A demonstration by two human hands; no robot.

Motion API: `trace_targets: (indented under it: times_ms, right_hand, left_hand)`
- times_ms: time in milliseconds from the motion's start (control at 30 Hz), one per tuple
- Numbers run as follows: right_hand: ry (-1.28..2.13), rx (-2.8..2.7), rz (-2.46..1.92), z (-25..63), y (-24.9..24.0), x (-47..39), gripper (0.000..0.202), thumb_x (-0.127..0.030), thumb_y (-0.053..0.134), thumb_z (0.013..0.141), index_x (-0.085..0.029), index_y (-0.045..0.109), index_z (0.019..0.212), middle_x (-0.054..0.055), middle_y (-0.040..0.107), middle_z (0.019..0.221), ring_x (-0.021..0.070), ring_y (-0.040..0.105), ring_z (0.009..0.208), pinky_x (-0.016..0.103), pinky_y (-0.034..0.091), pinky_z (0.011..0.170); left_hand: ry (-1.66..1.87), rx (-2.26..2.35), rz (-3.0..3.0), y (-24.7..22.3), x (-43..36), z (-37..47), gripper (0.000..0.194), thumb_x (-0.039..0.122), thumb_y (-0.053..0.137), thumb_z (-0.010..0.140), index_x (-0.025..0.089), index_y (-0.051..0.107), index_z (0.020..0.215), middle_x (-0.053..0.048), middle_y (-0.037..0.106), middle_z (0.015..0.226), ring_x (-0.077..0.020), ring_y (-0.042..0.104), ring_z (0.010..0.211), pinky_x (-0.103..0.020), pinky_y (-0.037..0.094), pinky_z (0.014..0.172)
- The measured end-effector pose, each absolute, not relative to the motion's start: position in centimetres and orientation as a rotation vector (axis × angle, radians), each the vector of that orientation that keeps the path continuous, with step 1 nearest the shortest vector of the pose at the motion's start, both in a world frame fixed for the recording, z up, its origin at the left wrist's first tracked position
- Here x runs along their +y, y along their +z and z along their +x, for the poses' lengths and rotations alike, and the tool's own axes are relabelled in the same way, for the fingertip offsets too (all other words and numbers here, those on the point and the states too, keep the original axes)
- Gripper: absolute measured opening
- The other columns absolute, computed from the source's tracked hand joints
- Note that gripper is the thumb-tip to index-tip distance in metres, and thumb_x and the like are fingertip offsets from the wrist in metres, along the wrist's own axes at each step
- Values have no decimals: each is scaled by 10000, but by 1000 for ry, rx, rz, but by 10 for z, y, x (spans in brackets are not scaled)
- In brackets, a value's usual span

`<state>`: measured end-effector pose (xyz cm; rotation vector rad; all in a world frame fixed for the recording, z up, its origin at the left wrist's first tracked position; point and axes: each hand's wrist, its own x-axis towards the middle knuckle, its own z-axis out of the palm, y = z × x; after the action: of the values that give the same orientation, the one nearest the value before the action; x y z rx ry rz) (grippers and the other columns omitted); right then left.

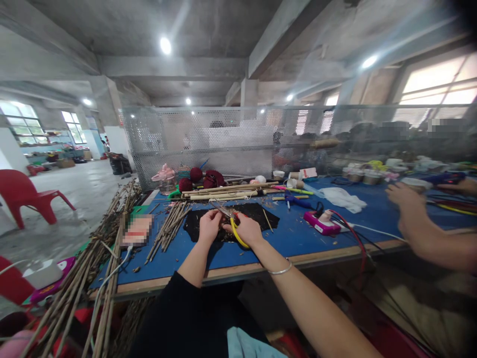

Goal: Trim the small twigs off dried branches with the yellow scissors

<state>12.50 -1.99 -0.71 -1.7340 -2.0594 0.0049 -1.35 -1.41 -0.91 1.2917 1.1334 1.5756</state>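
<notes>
While the yellow-handled shears (pixel 239 236) are held in the right hand (pixel 250 230) over black cloth (pixel 269 215), the left hand's (pixel 209 226) narrowed fingertips could be nicked, being so near the blades. Whether anything is pinched there cannot be told. Twigs (pixel 168 229) lie leftward on the tabletop (pixel 294 247); co-worker's hand (pixel 406 196) blurred.

Bench top (pixel 302 235), ctr: matt, blue; wood edge. Partition (pixel 197 130), upper ctr: perforated metal. Chair (pixel 32 196), L side: smooth red plastic. Sticks (pixel 169 226), ctr-L: rough wood.
</notes>
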Motion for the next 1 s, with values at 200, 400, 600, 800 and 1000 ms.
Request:
trace_targets:
  times_ms: [200,400,600,800,1000]
  right_hand:
    - [5,-2068,-1728,125,-5,-21,636,-734,418,659,-207,550,988,82,647,888,243,605,834,298,403,695]
    - [28,-2071,-1743,125,-4,-23,617,-726,429,660,-210,556,974,80,645,877,244,603,834,290,399,683]
    - [44,-2051,-1704,126,-6,-21,633,-700,479,649,-189,516,1021,89,622,930,237,582,887,293,385,721]
    - [19,-2057,-1635,127,-5,-20,610,-669,501,663,-163,493,1004,98,606,941,235,570,909,289,373,740]
    - [8,-2067,-1708,126,-7,-19,634,-719,432,665,-181,493,994,86,632,868,249,600,839,300,393,690]
  left_hand:
    - [1498,1081,1331,-10,-15,-13,264,324,527,710,125,645,838,-56,657,748,-127,576,610,-198,430,482]
    - [1484,1201,1344,-11,-17,-12,250,342,520,709,125,637,749,-36,634,656,-123,563,578,-197,427,483]
    - [1475,1228,1432,-13,-15,-13,257,355,493,710,130,606,662,-20,610,613,-103,522,523,-196,411,485]
    - [1417,1233,1490,-14,-15,-11,264,350,488,713,124,617,669,-31,618,616,-105,507,501,-206,404,494]
    - [1467,1322,1619,-13,-15,-12,286,349,460,743,136,630,656,-31,636,633,-120,542,575,-207,405,556]
